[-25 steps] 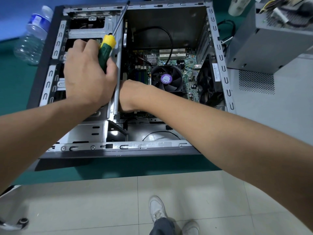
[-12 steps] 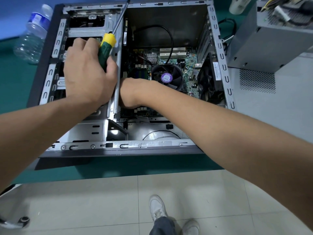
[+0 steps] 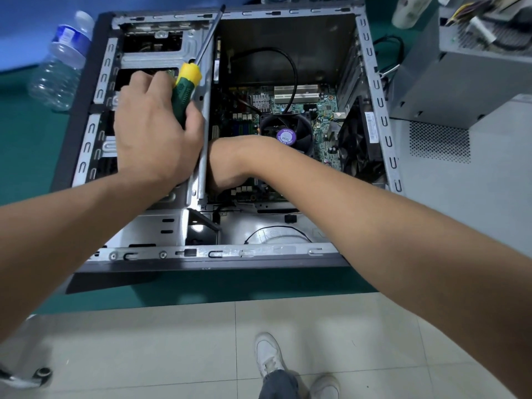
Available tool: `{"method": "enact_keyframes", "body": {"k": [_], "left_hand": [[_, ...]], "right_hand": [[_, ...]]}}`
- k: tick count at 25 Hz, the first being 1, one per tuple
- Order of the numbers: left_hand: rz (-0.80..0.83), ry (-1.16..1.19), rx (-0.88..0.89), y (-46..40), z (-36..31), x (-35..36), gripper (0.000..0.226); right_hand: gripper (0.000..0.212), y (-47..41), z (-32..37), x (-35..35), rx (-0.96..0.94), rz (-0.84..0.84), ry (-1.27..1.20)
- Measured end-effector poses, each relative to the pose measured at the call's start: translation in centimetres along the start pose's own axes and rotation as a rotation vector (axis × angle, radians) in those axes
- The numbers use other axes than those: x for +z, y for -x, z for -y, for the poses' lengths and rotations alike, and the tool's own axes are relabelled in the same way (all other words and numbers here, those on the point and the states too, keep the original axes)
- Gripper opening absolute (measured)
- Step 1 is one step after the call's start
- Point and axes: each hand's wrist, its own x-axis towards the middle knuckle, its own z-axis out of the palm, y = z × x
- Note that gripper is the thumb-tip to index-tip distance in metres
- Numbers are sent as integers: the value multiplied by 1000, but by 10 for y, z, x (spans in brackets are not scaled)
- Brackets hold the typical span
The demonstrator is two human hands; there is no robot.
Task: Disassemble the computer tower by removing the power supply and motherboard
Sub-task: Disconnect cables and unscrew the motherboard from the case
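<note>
Our left hand grips screwdriver, resting on drive cage. Our right hand deep in tower, fingers hidden; grip unknown. Motherboard still mounted; power supply already out, right of tower. Risks we judge: blind tugging strains connectors; shaft slips, gouges board; cage edge cuts wrist.
</note>
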Motion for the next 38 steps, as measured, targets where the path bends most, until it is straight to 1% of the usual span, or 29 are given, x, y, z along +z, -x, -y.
{"method": "enact_keyframes", "body": {"k": [5,9,12,13,15,16,19,22,25,28,30,31,32,34,36,38], "left_hand": [[7,0,-6,-1,1,0,36],[18,12,2,0,0,-1,33],[21,28,9,0,-1,-3,31],[24,28,10,1,-1,-4,30],[29,40,8,0,-2,-4,29],[29,48,7,1,-3,-4,28],[46,56,-1,0,-3,-5,30],[55,57,-6,1,-4,-6,31],[64,57,-8,1,-3,-6,31],[68,58,-4,2,-4,-6,31],[69,57,-4,1,-4,-7,31],[69,57,-3,1,-4,-7,31],[67,57,-3,1,-5,-7,31],[65,54,0,1,-5,-7,31],[66,55,-2,0,-4,-7,31],[71,59,-9,0,-5,-7,31]], "right_hand": [[14,-4,-4,-1,21,-15,-81],[23,9,0,1,23,-36,-120],[19,18,9,5,-36,40,35],[22,21,10,6,-42,60,71],[31,30,5,11,-45,89,62],[32,35,3,13,-57,108,64],[19,41,7,24,-69,128,143],[22,43,21,29,-69,143,255],[19,47,20,36,-100,137,225],[26,54,11,47,-84,167,141],[27,59,7,53,-64,136,97],[26,59,7,53,-57,92,83],[23,58,7,52,-43,38,65],[9,51,8,44,-2,-44,41],[18,43,12,37,5,-93,12],[16,34,18,38,-10,-99,29]]}}
